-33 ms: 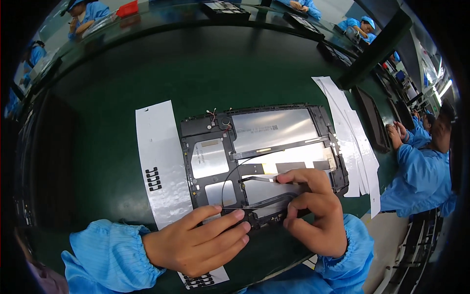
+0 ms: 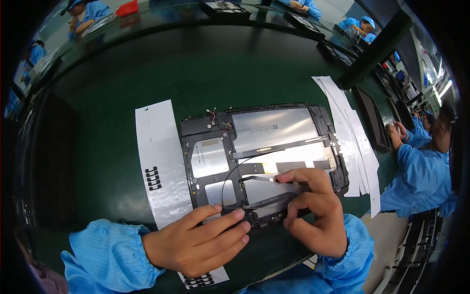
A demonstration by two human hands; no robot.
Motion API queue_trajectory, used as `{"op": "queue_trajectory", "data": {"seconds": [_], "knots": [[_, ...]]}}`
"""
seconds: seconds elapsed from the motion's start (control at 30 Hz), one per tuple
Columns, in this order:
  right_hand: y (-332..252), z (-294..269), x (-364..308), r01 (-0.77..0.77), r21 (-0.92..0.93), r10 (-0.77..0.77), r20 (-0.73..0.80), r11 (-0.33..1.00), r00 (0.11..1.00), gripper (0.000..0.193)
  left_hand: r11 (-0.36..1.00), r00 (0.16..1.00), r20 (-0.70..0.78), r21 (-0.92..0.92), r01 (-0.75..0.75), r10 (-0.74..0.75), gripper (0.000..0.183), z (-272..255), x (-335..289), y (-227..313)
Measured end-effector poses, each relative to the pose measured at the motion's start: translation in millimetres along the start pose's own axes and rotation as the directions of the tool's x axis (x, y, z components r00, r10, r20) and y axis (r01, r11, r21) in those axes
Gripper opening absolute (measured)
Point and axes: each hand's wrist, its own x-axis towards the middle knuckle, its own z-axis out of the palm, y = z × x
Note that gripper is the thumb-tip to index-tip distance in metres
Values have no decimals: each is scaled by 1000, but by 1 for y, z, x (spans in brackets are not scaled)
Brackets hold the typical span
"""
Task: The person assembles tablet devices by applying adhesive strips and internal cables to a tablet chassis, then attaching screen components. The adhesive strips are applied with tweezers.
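Observation:
A tablet-like device housing [image 2: 269, 130], black-framed with silver metal panels, lies open-backed before me. My left hand [image 2: 196, 240] rests at its near left edge, fingers stretched out and slightly spread; the thumb is hidden. Between my right thumb and fingers, bent-tipped metal tweezers [image 2: 262, 178] are pinched by my right hand [image 2: 318, 210]. Their tip points left, touching or just above the frame's middle rib. A thin black cable [image 2: 224, 185] curves over the panels and runs down by my left fingertips. Red and white wires stick up beside a round component [image 2: 225, 121] at the far left corner.
A white sheet with small black stickers [image 2: 161, 147] lies left of the housing, and several white strips [image 2: 355, 147] lie right. A black tray [image 2: 370, 117] stands farther right. Co-workers in blue sit around; one person's hands [image 2: 397, 133] are at the right. A dark post [image 2: 377, 49] rises at upper right.

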Motion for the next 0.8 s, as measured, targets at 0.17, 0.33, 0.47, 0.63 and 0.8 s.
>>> {"op": "queue_trajectory", "data": {"seconds": [0.17, 0.33, 0.47, 0.63, 0.8], "knots": [[-2, 2, 0, -21, -18, 21, -8, 1000, 1000, 8, 1000, 1000, -2, 5, 0, 0, 18, 0, 0, 0], [-2, 4, -1, -31, -30, 30, -25, 999, 999, 8, 1000, 999, 33, 26, 5, -6, 19, -2, -1, 3], [-2, 3, -1, -18, -20, 18, -16, 1000, 1000, 8, 999, 1000, 11, 44, -3, 3, 18, -3, 1, 9], [-1, 3, -2, -9, -2, 9, -22, 1000, 1000, 7, 999, 1000, 26, 46, -2, 1, 20, -6, 1, 10], [-2, 3, 0, 11, -67, -12, -17, 998, 1000, 7, 999, 997, 81, 50, -13, 9, 21, -8, 0, 9]]}}
